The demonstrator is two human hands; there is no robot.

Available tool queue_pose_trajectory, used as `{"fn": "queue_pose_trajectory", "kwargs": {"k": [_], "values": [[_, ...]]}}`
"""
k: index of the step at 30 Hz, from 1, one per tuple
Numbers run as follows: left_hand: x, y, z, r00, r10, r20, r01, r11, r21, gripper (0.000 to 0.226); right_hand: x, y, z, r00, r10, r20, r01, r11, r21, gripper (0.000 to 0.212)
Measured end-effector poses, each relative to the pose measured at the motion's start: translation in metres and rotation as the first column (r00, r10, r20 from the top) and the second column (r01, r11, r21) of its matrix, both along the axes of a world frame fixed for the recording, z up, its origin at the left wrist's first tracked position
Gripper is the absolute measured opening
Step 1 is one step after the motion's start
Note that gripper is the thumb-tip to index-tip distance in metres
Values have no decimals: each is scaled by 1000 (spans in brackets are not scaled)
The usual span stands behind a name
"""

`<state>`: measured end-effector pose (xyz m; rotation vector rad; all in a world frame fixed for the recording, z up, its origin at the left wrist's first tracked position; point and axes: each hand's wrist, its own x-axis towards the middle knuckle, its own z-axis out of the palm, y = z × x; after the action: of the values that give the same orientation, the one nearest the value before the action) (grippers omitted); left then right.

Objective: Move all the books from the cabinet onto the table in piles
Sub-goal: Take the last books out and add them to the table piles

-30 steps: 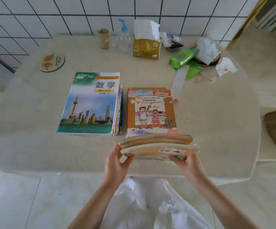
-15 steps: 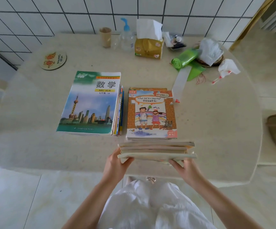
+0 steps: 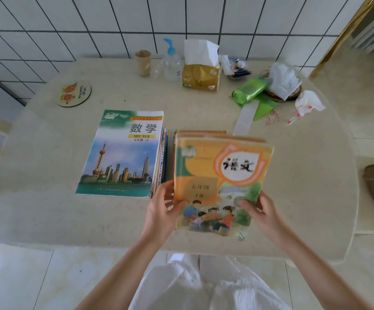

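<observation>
Orange books (image 3: 221, 175) sit in both hands over the right pile (image 3: 200, 132) on the table (image 3: 47, 198). Left hand (image 3: 161, 211) grips the near left corner, thumb on the cover; right hand (image 3: 263, 212) grips the near right corner likewise. Beside them lies the maths pile (image 3: 123, 153), topped by a skyline cover.

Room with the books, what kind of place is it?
Probably a home, maybe a dining corner or kitchen. A table stands against a tiled wall, with a tissue box, a pump bottle and schoolbooks on it.
</observation>
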<state>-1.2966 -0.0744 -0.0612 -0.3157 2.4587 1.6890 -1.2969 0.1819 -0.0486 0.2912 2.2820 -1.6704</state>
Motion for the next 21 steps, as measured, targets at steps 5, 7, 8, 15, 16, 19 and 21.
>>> {"fn": "queue_pose_trajectory", "kwargs": {"k": [5, 7, 8, 15, 16, 19, 21], "values": [[-45, 26, 30, 995, 1, 104, 0, 1000, -9, 26, -53, -4, 17, 997, -60, 47, 56, 996, 72, 15], [-64, 31, 30, 980, 72, 184, -61, 996, -61, 23, -72, -8, 18, 991, -50, 124, 37, 993, 109, 21], [-73, 32, 28, 971, 98, 219, -80, 993, -88, 24, -81, -11, 16, 988, -37, 149, 20, 993, 118, 22], [-109, 35, 11, 922, 203, 330, -121, 960, -253, 22, -118, -35, 8, 965, -5, 262, -23, 994, 103, 18], [-111, 36, 10, 917, 200, 346, -111, 959, -261, 21, -121, -37, 9, 962, 5, 275, -39, 992, 117, 15], [-112, 40, 9, 899, 200, 389, -94, 957, -275, 23, -125, -37, 7, 941, 9, 338, -65, 986, 153, 14], [-113, 41, 8, 889, 218, 403, -100, 951, -293, 25, -127, -33, 5, 923, -28, 383, -42, 984, 173, 8]]}}
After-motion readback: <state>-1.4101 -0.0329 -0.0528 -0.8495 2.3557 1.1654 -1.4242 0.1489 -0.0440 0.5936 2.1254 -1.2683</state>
